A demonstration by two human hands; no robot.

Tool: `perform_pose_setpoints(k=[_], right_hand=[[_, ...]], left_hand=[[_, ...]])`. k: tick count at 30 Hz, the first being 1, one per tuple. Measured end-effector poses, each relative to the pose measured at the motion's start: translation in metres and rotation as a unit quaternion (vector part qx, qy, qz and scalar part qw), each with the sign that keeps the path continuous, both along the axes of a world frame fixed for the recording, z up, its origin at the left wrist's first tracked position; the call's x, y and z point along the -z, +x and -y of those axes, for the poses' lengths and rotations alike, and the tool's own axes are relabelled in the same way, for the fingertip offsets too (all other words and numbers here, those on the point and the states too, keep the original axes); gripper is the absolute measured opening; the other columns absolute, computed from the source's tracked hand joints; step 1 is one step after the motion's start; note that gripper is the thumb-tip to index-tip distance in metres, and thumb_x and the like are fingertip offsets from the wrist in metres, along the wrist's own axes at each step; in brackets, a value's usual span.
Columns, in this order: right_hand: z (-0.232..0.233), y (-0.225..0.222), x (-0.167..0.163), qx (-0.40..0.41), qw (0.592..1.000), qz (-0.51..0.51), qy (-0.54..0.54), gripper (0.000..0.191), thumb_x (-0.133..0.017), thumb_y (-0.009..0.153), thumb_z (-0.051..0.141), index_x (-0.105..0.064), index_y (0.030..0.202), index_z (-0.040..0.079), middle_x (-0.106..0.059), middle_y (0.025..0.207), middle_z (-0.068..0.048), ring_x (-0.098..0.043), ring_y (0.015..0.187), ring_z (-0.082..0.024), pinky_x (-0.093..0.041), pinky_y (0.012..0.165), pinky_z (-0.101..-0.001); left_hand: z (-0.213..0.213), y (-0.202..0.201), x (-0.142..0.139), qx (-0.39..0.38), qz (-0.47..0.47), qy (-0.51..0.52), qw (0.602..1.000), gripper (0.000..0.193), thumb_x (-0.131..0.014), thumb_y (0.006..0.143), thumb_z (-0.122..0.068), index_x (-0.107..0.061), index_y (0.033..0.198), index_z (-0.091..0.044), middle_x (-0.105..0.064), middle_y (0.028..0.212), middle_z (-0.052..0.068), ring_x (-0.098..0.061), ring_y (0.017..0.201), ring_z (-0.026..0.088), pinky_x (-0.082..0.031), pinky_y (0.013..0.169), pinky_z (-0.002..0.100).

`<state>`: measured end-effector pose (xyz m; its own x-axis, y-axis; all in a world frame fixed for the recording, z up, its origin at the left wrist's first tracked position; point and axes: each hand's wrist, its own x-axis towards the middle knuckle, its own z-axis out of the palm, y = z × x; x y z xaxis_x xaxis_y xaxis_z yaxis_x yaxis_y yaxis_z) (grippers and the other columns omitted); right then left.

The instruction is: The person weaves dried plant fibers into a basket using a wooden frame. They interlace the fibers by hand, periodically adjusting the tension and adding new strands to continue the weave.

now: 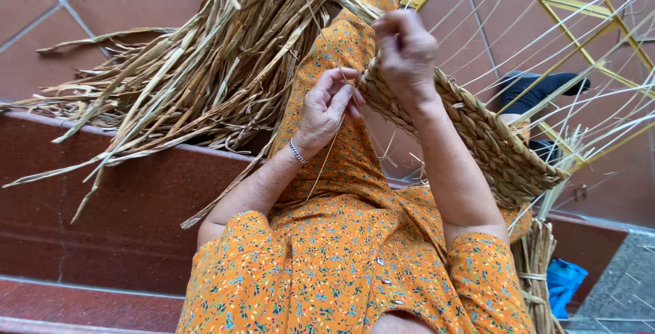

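Head view shows my left hand [331, 105] pinching a thin straw strand [326, 156], my right hand [406, 51] closed on the braided edge of the woven mat [491, 139] over my lap. I judge it light, dry, springy, brittle at folds; best held near the braid's working end. Loose dried reeds [198, 68] lie left on the red stone step [123, 204]; a yellow frame [580, 27] stands on the tiled floor.

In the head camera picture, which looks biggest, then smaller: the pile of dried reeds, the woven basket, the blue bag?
1. pile of dried reeds
2. woven basket
3. blue bag, partly hidden, so its true size is unsure.
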<state>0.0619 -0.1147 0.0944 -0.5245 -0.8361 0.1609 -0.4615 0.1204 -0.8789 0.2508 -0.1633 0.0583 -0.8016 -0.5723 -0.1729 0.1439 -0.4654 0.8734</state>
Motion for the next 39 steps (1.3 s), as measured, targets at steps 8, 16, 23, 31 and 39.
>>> perform_pose_setpoints(k=[8,16,23,31,39], right_hand=[[-0.016,-0.027,-0.056,-0.012,0.976,0.212,-0.048,0.021,-0.061,0.109,-0.002,-0.058,0.130,0.001,-0.071,0.109,-0.009,-0.061,0.079,-0.009,-0.051,0.069,-0.0230],[0.034,-0.054,-0.086,-0.141,0.977,-0.123,0.105,0.017,-0.067,0.099,-0.001,-0.075,0.114,0.000,-0.073,0.099,-0.015,-0.071,0.084,-0.026,-0.055,0.074,-0.0389],[0.070,-0.064,-0.013,-0.143,0.862,-0.313,0.373,0.037,-0.083,0.086,0.032,-0.073,0.104,0.000,-0.069,0.103,-0.029,-0.065,0.096,-0.046,-0.051,0.083,-0.0542],[0.048,-0.070,-0.023,-0.162,0.893,-0.255,0.333,0.017,-0.076,0.095,0.021,-0.075,0.104,0.006,-0.072,0.100,-0.022,-0.071,0.096,-0.039,-0.056,0.090,-0.0471],[0.000,-0.049,-0.067,-0.084,0.980,-0.140,0.117,0.011,-0.083,0.097,0.003,-0.075,0.105,0.003,-0.069,0.100,-0.009,-0.068,0.084,-0.015,-0.058,0.073,-0.0312]], left_hand=[[0.030,-0.068,0.009,-0.001,0.176,-0.337,0.925,0.017,-0.061,0.101,-0.009,-0.058,0.118,-0.008,-0.072,0.078,0.010,-0.072,0.066,0.023,-0.057,0.062,0.037],[0.013,-0.093,0.028,0.023,0.246,-0.534,0.808,0.032,-0.063,0.095,-0.005,-0.061,0.124,-0.021,-0.060,0.097,0.011,-0.070,0.069,0.032,-0.058,0.062,0.047],[0.021,-0.093,0.037,0.014,0.185,-0.502,0.845,0.037,-0.063,0.089,-0.003,-0.070,0.119,-0.023,-0.066,0.108,0.010,-0.070,0.088,0.034,-0.059,0.076,0.045],[0.031,-0.096,0.035,0.032,0.202,-0.429,0.880,0.012,-0.067,0.094,-0.013,-0.075,0.103,-0.012,-0.071,0.100,0.012,-0.072,0.093,0.033,-0.057,0.086,0.047],[0.050,-0.093,0.010,0.018,0.081,-0.278,0.957,0.015,-0.067,0.097,-0.015,-0.068,0.108,-0.005,-0.071,0.091,0.009,-0.071,0.076,0.016,-0.061,0.067,0.033]])
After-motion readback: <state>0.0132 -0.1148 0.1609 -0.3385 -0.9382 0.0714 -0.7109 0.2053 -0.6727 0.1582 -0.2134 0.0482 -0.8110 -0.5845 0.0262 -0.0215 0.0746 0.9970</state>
